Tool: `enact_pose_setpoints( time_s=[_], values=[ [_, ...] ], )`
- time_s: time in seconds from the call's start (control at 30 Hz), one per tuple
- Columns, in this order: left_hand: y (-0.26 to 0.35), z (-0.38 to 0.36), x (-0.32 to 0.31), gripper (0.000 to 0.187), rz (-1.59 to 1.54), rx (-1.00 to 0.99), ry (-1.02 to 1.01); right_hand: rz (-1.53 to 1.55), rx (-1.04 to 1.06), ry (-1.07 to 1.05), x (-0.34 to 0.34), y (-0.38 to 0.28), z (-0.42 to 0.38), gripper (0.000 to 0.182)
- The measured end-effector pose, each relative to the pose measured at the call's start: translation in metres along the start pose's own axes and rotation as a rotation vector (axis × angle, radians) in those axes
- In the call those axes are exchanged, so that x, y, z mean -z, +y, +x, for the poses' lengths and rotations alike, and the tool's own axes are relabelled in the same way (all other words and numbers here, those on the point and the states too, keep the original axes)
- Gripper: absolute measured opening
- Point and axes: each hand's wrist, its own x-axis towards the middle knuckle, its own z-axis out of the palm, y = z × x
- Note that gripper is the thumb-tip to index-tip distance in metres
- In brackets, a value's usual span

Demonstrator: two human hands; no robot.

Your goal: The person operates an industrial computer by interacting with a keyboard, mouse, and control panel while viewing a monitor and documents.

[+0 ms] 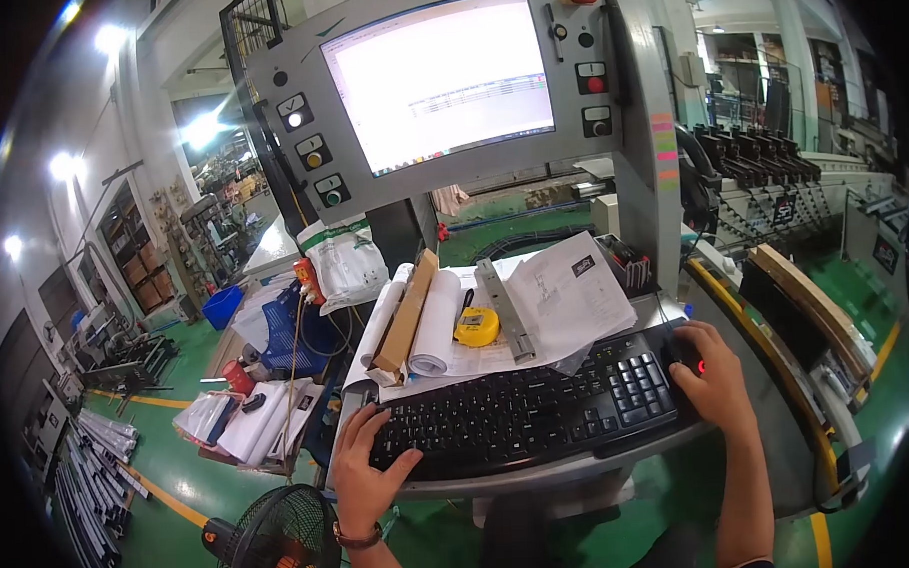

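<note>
A black keyboard (499, 413) lies along the front of a grey shelf under a lit screen (437, 79). My left hand (369, 467) rests at the keyboard's left end, fingers spread, holding nothing; a dark band circles the wrist. At the right of the keyboard, my right hand (713, 380) is curled over a black mouse (683, 348) with a red light. Behind the keyboard are a yellow tape measure (477, 326), a metal strip (506, 312), rolled paper (436, 325), a long cardboard piece (404, 316) and a printed drawing sheet (575, 290).
Buttons line both sides of the screen panel (315, 159). A white bag (346, 263) stands behind the papers at left. A black fan (283, 540) is at lower left. Wooden boards (811, 307) stand at right beside a yellow-edged rail (768, 373).
</note>
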Motion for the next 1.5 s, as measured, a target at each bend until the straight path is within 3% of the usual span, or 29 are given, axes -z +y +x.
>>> enact_pose_setpoints(
  time_s=[1.5],
  values=[
    [-0.0005, -0.0003, -0.0001, 0.077, 0.002, -0.007, 0.003, 0.016, 0.073, 0.02, 0.0017, -0.0011, -0.0015, 0.052]
  ],
)
